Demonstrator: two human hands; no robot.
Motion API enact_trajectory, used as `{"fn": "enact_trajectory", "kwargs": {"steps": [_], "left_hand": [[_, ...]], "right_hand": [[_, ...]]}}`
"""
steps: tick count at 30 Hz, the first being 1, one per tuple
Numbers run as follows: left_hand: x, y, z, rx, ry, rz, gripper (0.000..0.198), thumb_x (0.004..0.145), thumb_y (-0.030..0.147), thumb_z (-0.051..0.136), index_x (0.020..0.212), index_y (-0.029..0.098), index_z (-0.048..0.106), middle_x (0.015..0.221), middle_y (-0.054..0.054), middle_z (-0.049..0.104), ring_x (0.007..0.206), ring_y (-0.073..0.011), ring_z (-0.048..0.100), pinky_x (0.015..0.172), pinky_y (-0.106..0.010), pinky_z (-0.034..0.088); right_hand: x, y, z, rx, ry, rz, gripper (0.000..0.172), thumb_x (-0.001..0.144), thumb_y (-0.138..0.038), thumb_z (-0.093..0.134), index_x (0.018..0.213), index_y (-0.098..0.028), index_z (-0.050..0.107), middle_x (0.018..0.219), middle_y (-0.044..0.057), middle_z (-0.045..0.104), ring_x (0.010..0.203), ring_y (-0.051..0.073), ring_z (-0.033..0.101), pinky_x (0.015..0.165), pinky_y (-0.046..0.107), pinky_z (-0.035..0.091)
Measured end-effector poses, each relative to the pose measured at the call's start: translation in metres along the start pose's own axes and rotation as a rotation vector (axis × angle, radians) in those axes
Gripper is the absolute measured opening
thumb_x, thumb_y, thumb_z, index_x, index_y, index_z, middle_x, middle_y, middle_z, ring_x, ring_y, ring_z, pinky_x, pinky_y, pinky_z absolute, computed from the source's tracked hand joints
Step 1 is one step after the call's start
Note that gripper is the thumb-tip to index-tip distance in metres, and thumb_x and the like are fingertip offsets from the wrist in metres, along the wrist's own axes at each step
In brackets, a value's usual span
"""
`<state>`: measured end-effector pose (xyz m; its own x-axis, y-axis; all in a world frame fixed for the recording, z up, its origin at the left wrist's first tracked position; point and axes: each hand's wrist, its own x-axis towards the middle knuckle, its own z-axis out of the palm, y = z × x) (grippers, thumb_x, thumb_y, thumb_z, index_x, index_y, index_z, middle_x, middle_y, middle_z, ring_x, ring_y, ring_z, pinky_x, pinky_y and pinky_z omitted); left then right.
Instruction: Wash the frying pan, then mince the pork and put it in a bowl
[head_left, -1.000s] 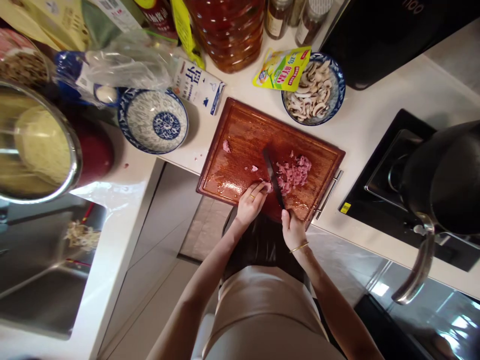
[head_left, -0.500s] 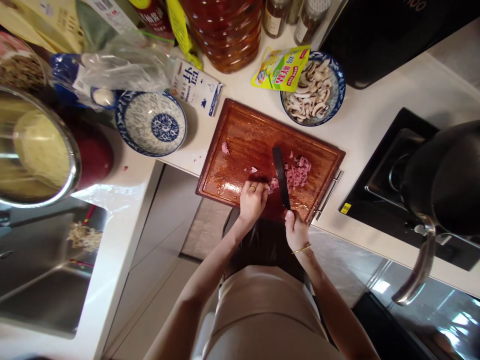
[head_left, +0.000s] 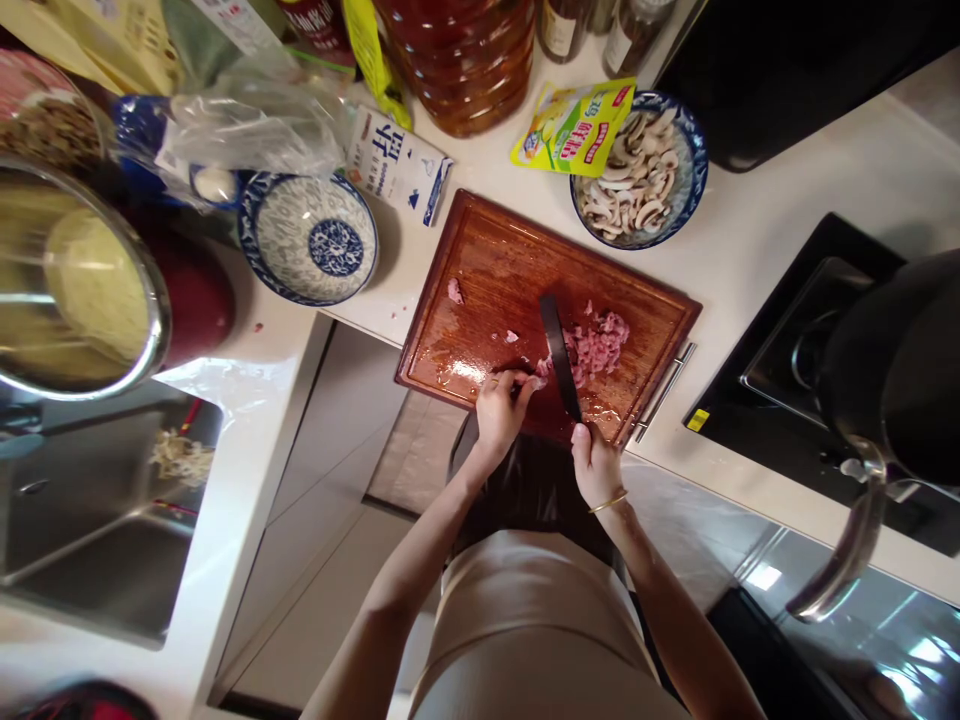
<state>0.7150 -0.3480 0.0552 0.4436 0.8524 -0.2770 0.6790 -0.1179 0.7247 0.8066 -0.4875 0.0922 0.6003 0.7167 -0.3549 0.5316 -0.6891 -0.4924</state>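
My right hand (head_left: pixel 597 465) is wrapped round the handle of a dark-bladed knife (head_left: pixel 559 350), whose blade reaches up across the wooden cutting board (head_left: pixel 487 240). Chopped pink meat (head_left: pixel 600 345) lies in a heap just right of the blade. Left of the knife, my left hand (head_left: pixel 501 410) has its thumb and fingers pinched on a small pale scrap of meat (head_left: pixel 535 384) at the board's near side. Two small meat bits lie apart on the board, one toward the left (head_left: pixel 455 291) and one near the middle (head_left: pixel 512 337).
Behind the board stand a bowl of sliced mushrooms (head_left: pixel 637 190) with a yellow packet (head_left: pixel 577 128) on its rim, a large oil bottle (head_left: pixel 465 60) and a patterned bowl (head_left: pixel 334 245). A pot (head_left: pixel 892 360) sits on the right; a sink (head_left: pixel 97 510) is at left.
My left hand has opened out of its curled hold beside the meat into a pinch, with a pale scrap now showing at its fingertips. The knife has barely moved. The view has shifted slightly.
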Motion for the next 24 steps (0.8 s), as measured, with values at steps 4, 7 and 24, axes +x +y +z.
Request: {"fn": "enact_trajectory", "kwargs": {"steps": [4,7,24], "left_hand": [[0.002,0.008,0.009,-0.257,-0.003,-0.107,0.023,0.089,0.039,0.05,0.088,0.018,0.059,0.081,-0.002,0.067,0.07,-0.0117,0.06,0.066,-0.023,0.045],[0.003,0.01,0.009,-0.063,0.003,-0.064,0.02,0.088,0.036,0.052,0.086,0.018,0.061,0.081,-0.004,0.066,0.074,-0.015,0.06,0.07,-0.026,0.045],[0.002,-0.013,0.018,0.189,-0.009,0.475,0.022,0.091,0.019,0.045,0.103,0.017,0.063,0.105,-0.008,0.067,0.103,-0.0189,0.059,0.094,-0.035,0.049]], "right_hand": [[-0.005,-0.004,-0.007,-0.019,0.004,-0.006,0.049,0.096,-0.044,0.02,0.086,-0.016,0.059,0.069,0.009,0.065,0.063,0.02,0.059,0.058,0.028,0.041],[-0.005,-0.003,-0.011,0.0,-0.015,0.02,0.05,0.096,-0.044,0.019,0.085,-0.016,0.058,0.065,0.007,0.064,0.057,0.018,0.058,0.053,0.027,0.038],[0.003,-0.001,0.0,-0.198,-0.11,-0.003,0.058,0.096,-0.046,0.016,0.091,-0.012,0.063,0.075,0.013,0.067,0.067,0.022,0.062,0.063,0.031,0.042]]}}
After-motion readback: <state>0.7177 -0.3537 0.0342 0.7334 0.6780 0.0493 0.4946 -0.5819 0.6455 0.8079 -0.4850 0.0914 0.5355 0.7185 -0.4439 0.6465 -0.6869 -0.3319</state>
